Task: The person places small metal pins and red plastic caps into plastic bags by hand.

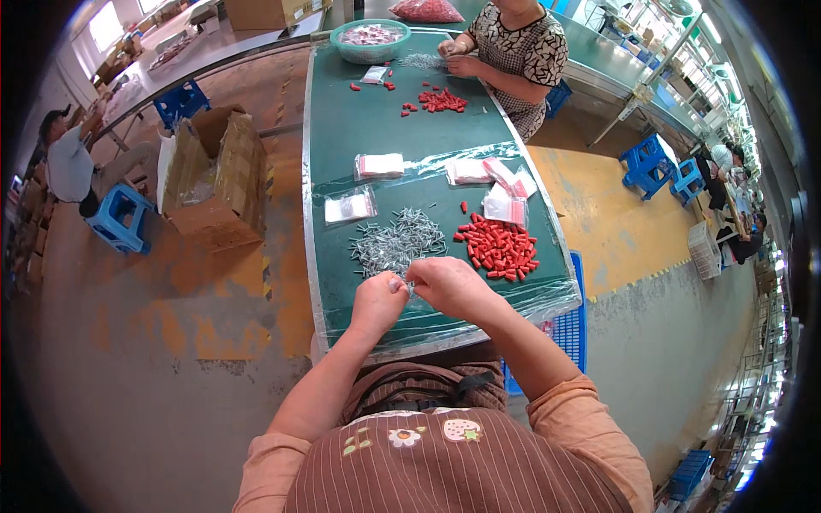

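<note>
My left hand (380, 301) and my right hand (451, 285) meet over the near part of the green table (376, 128), fingers closed and pinched together. Whatever lies between their fingertips is small and mostly hidden. Just beyond them spreads a heap of grey metal screws (398, 242). To its right, near my right hand, is a pile of red plastic plugs (498, 248). Small clear plastic bags lie in stacks past the heaps: one stack (350, 206) at left, another (380, 165) behind it, and a loose group (506, 205) by the red plugs.
Across the table a co-worker (517, 60) handles small parts beside more red plugs (443, 101). A green basket (369, 41) of filled bags stands at the far left corner. An open cardboard box (214, 184) stands on the floor at left; a blue crate (569, 333) sits under the near right edge.
</note>
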Motion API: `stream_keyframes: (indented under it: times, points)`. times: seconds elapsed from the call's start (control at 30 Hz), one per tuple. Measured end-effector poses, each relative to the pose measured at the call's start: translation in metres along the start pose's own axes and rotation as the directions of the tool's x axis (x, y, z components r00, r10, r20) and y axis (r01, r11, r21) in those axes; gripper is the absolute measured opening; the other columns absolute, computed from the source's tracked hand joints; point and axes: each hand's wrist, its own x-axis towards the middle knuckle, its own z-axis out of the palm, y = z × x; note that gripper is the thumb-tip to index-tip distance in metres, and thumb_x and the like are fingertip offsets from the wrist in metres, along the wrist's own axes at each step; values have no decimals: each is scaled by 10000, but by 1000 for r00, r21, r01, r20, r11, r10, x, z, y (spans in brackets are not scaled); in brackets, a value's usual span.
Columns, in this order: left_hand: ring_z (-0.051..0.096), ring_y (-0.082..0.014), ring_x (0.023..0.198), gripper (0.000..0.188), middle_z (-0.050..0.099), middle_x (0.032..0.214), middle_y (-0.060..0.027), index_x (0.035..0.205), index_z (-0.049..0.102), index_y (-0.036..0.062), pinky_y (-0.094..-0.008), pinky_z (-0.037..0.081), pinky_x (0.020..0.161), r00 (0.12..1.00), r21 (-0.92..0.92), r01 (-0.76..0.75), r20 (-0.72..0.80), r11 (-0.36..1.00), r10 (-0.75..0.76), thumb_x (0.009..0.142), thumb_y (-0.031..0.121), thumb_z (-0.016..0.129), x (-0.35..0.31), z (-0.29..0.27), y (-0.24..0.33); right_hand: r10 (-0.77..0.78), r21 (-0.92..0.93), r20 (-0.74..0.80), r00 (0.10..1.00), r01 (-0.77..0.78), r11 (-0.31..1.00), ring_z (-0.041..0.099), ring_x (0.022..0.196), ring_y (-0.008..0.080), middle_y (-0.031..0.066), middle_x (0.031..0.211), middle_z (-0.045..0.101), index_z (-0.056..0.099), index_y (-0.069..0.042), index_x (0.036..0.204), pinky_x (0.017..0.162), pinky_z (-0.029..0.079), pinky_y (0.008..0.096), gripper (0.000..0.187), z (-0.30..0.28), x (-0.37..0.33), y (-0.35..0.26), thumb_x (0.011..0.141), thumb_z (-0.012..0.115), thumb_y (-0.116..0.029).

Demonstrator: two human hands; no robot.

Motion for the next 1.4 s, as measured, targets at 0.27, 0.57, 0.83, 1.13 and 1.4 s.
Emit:
stream_keyframes:
  times: [0.27,0.57,0.83,1.13,1.4]
  points:
    - [620,-280,682,182,644,736,-150,811,640,27,-369,480,636,989,-53,115,95,992,-110,762,202,648,0,-4,5,13,161,-156,988,12,987,612,793,342,151,806,643,652,-58,871,685,477,425,139,23,-5,7,778,593,-144]
    - [544,-115,598,131,621,665,-38,765,639,36,-290,444,572,992,-141,114,65,983,-105,762,162,672,0,0,2,124,332,-148,981,-69,941,625,783,340,157,800,651,660,-58,892,690,484,412,152,20,-9,5,803,599,-165]
    - [561,-121,606,124,634,675,-42,779,652,36,-287,452,584,993,-100,105,73,989,-98,758,158,665,2,1,1,130,361,-138,982,-72,930,631,774,341,162,807,655,650,-52,896,685,489,405,155,22,-8,6,803,598,-164]
    - [573,-125,612,141,634,674,-45,776,652,33,-289,459,586,990,-122,125,74,985,-116,738,169,661,-1,-2,6,143,447,-137,980,-68,892,638,753,317,165,799,649,646,-31,904,673,493,374,164,17,-7,11,795,614,-150]
    - [598,-187,629,140,640,690,-94,765,651,32,-321,473,604,995,-128,97,47,987,-92,747,170,636,0,-2,4,219,613,-161,962,-76,787,642,750,258,148,809,655,638,-15,904,678,492,341,147,25,-4,39,795,637,-115]
